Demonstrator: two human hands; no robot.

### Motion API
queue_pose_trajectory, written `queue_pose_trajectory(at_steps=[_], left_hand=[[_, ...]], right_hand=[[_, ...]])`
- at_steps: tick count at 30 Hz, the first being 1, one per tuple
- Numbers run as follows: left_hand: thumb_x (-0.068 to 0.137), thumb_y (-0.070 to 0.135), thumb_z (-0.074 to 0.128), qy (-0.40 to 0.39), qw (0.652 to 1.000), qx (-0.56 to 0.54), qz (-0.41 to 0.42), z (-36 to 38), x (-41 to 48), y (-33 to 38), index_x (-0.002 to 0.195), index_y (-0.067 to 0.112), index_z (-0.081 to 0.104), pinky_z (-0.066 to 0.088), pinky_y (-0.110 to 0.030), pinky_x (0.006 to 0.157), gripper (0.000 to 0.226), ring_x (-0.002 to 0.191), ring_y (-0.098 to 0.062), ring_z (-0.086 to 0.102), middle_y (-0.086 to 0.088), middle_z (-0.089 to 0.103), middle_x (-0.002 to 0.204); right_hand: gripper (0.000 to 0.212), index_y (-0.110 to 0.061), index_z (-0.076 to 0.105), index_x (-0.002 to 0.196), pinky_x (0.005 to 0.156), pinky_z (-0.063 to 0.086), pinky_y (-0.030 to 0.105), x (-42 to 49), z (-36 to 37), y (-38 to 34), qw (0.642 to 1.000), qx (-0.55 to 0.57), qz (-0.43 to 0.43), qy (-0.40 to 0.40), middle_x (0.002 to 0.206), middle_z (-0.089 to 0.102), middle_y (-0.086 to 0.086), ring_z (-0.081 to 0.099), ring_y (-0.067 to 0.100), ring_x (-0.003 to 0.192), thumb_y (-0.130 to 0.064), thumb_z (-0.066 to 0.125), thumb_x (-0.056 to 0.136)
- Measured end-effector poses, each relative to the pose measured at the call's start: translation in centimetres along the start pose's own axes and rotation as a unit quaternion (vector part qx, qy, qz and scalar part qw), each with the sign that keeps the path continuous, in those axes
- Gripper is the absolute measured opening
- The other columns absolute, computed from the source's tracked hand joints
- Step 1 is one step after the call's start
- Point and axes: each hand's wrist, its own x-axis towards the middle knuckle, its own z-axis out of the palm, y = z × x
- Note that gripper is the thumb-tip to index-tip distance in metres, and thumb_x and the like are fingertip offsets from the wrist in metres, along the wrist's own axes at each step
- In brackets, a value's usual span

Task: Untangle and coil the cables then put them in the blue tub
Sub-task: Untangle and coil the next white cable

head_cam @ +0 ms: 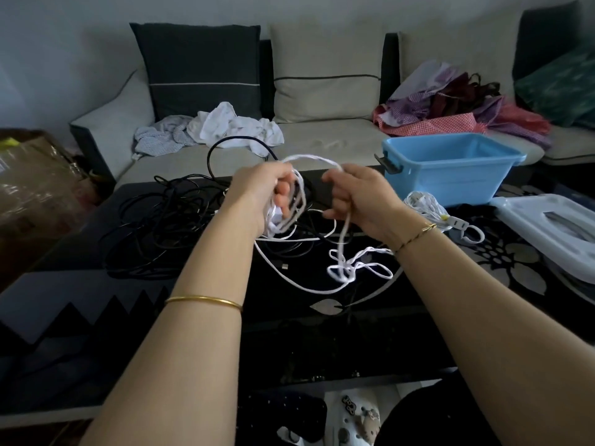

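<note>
1. Raised above a glossy black table [322, 333] with a pale flower pattern: a thin white braided cable [309, 157], strung in a small arch between two bare hands.
2. Left hand [260, 188]: fingers curled round several gathered loops of the white braided cable, gripping them as a loose coil; a plain gold bangle [203, 300] on that forearm.
3. Right hand [360, 197]: fingers curled too, pinching the same cable just where the arch comes down; a thin gold bracelet [415, 235] at the wrist.
4. Below the right hand: the rest of the white braided cable, hanging to the table and ending there in a loose snarl of loops, not yet coiled.
5. Flat on the table under that snarl: a smooth white cable [306, 289] in a long curve, with a small plug at one end.
6. Left of the hands on the table: a large tangle of thin black cables [154, 226], with one loop standing up toward the sofa.
7. At the far right of the table: a rectangular light-blue plastic tub [450, 175] with a black handle, open side up, well apart from both hands.
8. Just in front of the tub: a coiled white cord with a plug [425, 207]; touching the tub or not, cannot tell. Right of it, a white plastic lid [547, 226].
9. Behind the table: a beige fabric sofa [322, 133] bearing a dark grey cushion [199, 69], a heap of white clothes [225, 127] and a heap of red and purple fabric [450, 111].
</note>
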Motion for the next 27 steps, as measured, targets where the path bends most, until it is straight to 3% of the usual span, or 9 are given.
queue_pose_trajectory(at_steps=[2, 5, 8, 11, 14, 16, 20, 23, 27], left_hand=[[0.095, 0.018, 0.048, -0.119, 0.986, -0.087, -0.077, -0.3, -0.3, 0.0, 0.065, 0.013, 0.048, 0.029, -0.011, 0.036, 0.031, 0.027, -0.003, 0.030, 0.009, 0.034, 0.034], [0.097, 0.022, 0.044, -0.234, 0.924, -0.291, -0.084, -0.5, -0.3, 0.3, 0.069, 0.012, 0.050, 0.036, -0.012, 0.038, 0.030, 0.028, -0.003, 0.036, 0.008, 0.037, 0.033], [0.096, 0.017, 0.045, -0.196, 0.853, -0.484, -0.021, -1.1, -0.1, 0.9, 0.079, 0.004, 0.057, 0.049, -0.019, 0.056, 0.024, 0.035, -0.005, 0.047, 0.008, 0.047, 0.041], [0.099, 0.011, 0.041, -0.112, 0.852, -0.503, 0.094, -2.4, 0.5, 1.1, 0.082, 0.001, 0.053, 0.053, -0.045, 0.081, 0.023, 0.056, -0.013, 0.054, -0.003, 0.052, 0.057], [0.100, 0.010, 0.043, -0.013, 0.939, -0.321, 0.123, -2.0, 1.1, 0.1, 0.075, 0.006, 0.050, 0.049, -0.045, 0.087, 0.027, 0.065, -0.013, 0.057, -0.003, 0.055, 0.065], [0.098, 0.004, 0.046, 0.047, 0.976, -0.131, 0.170, -1.1, 1.3, -0.9, 0.074, 0.008, 0.049, 0.050, -0.035, 0.071, 0.024, 0.060, -0.013, 0.056, 0.001, 0.058, 0.059], [0.089, 0.005, 0.049, 0.057, 0.914, 0.294, 0.274, -0.5, 1.5, -1.9, 0.092, 0.006, 0.044, 0.044, -0.024, 0.058, 0.006, 0.062, -0.015, 0.051, -0.008, 0.055, 0.074], [0.082, 0.000, 0.051, -0.004, 0.870, 0.397, 0.292, 0.4, 1.5, -1.9, 0.074, 0.013, 0.036, 0.036, -0.017, 0.049, 0.021, 0.054, -0.015, 0.040, -0.003, 0.039, 0.065], [0.078, 0.015, 0.046, -0.096, 0.902, 0.372, 0.195, 1.5, 0.4, -1.6, 0.076, 0.008, 0.044, 0.040, -0.029, 0.051, 0.008, 0.051, -0.023, 0.048, -0.014, 0.050, 0.060]], right_hand=[[0.029, -0.013, 0.057, 0.079, 0.036, 0.034, 0.018, 0.3, -1.2, 0.4, 1.000, 0.009, 0.017, 0.024, 0.049, 0.028, -0.007, 0.024, 0.005, 0.037, -0.023, 0.042, 0.102], [0.040, -0.015, 0.059, 0.078, 0.036, 0.021, 0.017, -0.2, -1.5, 1.5, 0.989, -0.083, 0.099, -0.068, 0.053, 0.026, -0.005, 0.020, 0.006, 0.042, -0.036, 0.036, 0.103], [0.037, -0.011, 0.060, 0.088, 0.038, 0.024, 0.017, -1.0, -0.9, 1.8, 0.957, -0.185, 0.140, -0.174, 0.052, 0.028, -0.006, 0.022, 0.006, 0.041, -0.034, 0.036, 0.103], [0.023, -0.011, 0.063, 0.089, 0.043, 0.037, 0.020, -1.7, -0.3, 1.1, 0.893, -0.330, 0.145, -0.269, 0.057, 0.037, -0.003, 0.032, 0.009, 0.042, -0.019, 0.044, 0.100], [0.018, -0.008, 0.063, 0.098, 0.054, 0.048, 0.027, -2.3, 1.0, -0.5, 0.848, -0.395, 0.127, -0.330, 0.062, 0.045, 0.001, 0.046, 0.014, 0.047, -0.011, 0.046, 0.098], [0.017, -0.004, 0.062, 0.103, 0.053, 0.050, 0.023, -2.5, 2.0, -1.7, 0.828, -0.450, 0.094, -0.322, 0.062, 0.051, 0.003, 0.055, 0.016, 0.048, -0.009, 0.048, 0.097], [0.011, -0.008, 0.070, 0.091, 0.044, 0.043, 0.014, -2.0, 1.6, -3.3, 0.845, -0.512, -0.019, -0.154, 0.059, 0.058, 0.000, 0.057, 0.010, 0.045, -0.013, 0.060, 0.088], [0.010, -0.018, 0.072, 0.084, 0.057, 0.049, 0.023, -1.9, 1.2, -3.3, 0.820, -0.563, -0.093, -0.033, 0.066, 0.064, -0.002, 0.059, 0.013, 0.057, -0.016, 0.063, 0.079], [0.012, -0.025, 0.066, 0.087, 0.067, 0.036, 0.028, -1.5, 0.6, -2.5, 0.755, -0.626, -0.170, 0.091, 0.092, 0.066, -0.002, 0.058, 0.022, 0.088, -0.020, 0.061, 0.078]])
